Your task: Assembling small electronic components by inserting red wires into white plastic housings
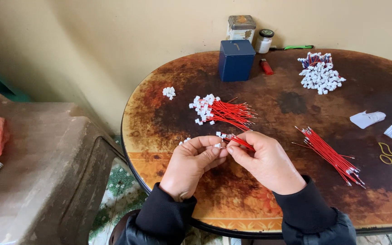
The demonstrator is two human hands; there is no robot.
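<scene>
I see my left hand (195,164) pinching a small white connector (217,145) between thumb and forefinger, fingertips pressed together on it. My right hand (265,161) meets it from the other side, its fingers closed on a thin bunch of red wires (242,143) whose ends point into the connector; both hands hover just above the near edge of the round brown table (259,199). Just beyond my knuckles lies a pile of red wires already fitted with white connectors (219,111), and a few loose white connectors (169,92) sit farther left. To my right a bundle of bare red wires (330,154) lies slanted on the table. At the far side stand a blue box (236,60), a red lighter (266,67) and another heap of finished pieces (319,73)
</scene>
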